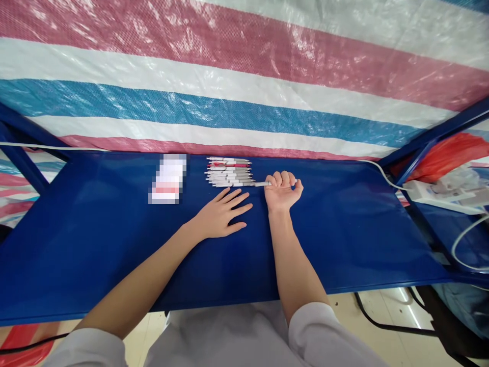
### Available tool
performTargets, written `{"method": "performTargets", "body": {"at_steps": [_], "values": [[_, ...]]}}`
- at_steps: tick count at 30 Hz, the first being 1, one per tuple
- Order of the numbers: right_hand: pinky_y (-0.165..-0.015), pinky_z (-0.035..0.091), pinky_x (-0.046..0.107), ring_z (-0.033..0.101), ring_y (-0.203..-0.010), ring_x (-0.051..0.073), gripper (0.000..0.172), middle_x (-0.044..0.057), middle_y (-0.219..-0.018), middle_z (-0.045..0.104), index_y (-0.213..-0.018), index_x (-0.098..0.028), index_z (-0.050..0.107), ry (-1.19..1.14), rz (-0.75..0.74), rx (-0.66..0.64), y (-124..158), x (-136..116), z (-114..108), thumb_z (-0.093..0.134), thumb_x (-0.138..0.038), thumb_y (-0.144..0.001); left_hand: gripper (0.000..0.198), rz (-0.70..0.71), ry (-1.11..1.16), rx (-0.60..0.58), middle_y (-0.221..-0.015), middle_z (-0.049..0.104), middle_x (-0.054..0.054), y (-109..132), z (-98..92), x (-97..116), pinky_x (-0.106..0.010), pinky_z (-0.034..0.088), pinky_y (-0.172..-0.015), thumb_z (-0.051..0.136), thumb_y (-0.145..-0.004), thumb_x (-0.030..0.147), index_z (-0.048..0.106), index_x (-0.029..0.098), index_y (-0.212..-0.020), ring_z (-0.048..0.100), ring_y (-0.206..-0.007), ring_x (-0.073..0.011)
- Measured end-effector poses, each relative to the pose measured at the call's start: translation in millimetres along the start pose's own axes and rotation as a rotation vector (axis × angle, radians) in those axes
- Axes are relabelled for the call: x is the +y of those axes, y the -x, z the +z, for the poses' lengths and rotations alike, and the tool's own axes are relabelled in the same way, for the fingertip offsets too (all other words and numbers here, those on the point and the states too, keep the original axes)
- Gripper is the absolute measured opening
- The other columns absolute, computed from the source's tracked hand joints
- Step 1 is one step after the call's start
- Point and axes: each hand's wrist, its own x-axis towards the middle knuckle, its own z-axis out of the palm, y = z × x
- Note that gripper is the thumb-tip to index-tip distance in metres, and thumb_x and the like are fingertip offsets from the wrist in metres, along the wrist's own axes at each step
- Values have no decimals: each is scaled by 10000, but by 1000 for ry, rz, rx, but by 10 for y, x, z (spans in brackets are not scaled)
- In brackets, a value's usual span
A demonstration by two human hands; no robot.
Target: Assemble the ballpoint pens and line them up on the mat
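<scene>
Several pens [229, 172] lie side by side in a stack of rows on the blue table [126, 255]; most are white and grey, and one near the top is red. My left hand [225, 213] rests flat just below them, fingers spread, holding nothing. To the right of the pens, my right hand [281, 191] is turned palm up with its fingers curled around a white pen [262, 184]. One end of that pen points left toward the bottom of the row, and its other end shows by the thumb. Whether it touches the row I cannot tell.
A blurred-out white, phone-shaped item [168, 178] lies left of the pens. Striped plastic sheeting [244, 76] hangs behind the table. At the right, a white power strip [435, 196] and cable [382, 173] sit near a red bag [451, 155]. Blue metal bars frame both sides.
</scene>
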Motion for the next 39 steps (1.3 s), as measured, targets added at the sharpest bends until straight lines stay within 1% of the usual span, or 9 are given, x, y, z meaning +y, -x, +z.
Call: {"method": "performTargets", "body": {"at_steps": [8, 17, 22, 27, 33, 39], "values": [[-486, 360, 269, 309, -500, 113, 291, -79, -571, 292, -680, -242, 325, -99, 9, 3, 9, 1, 25, 478, -387, -880, 508, -28, -11, -2, -1540, 421, -108, -1, -15, 22, -567, 229, -1191, 513, -963, 464, 535, 240, -1418, 344, -1442, -344], [-540, 388, 301, 361, -528, 124, 259, -69, -588, 326, -675, -241, 351, -76, -22, 29, 3, 7, 8, 478, -389, -847, 512, -35, -41, 8, -1539, 425, -105, 8, -9, 26, -563, 240, -1188, 505, -963, 478, 528, 254, -1423, 342, -1444, -340], [-545, 386, 293, 350, -534, 121, 252, -70, -589, 313, -671, -236, 342, -120, -7, 1, 20, -3, 12, 479, -373, -833, 513, -33, -46, 5, -1533, 430, -115, 1, -16, 32, -562, 243, -1187, 490, -968, 483, 535, 243, -1419, 353, -1438, -345], [-545, 377, 296, 336, -531, 120, 253, -70, -585, 297, -665, -235, 330, -88, -18, -4, 41, -3, 25, 468, -344, -847, 511, -40, -34, -8, -1540, 421, -111, -1, -19, 35, -559, 237, -1190, 490, -970, 474, 528, 246, -1425, 340, -1445, -341], [-550, 378, 304, 355, -542, 125, 301, -68, -587, 339, -676, -239, 358, -88, 0, -13, 46, 8, 33, 490, -422, -874, 508, -43, -23, -2, -1542, 417, -111, 4, 4, 27, -558, 228, -1192, 493, -969, 479, 534, 249, -1420, 350, -1440, -340], [-544, 382, 300, 361, -539, 123, 325, -68, -584, 337, -672, -236, 343, -120, 4, -14, 54, 16, 31, 472, -444, -887, 510, -41, -11, 1, -1541, 416, -117, 2, -2, 33, -559, 223, -1194, 497, -967, 468, 532, 244, -1424, 352, -1439, -341]]}}
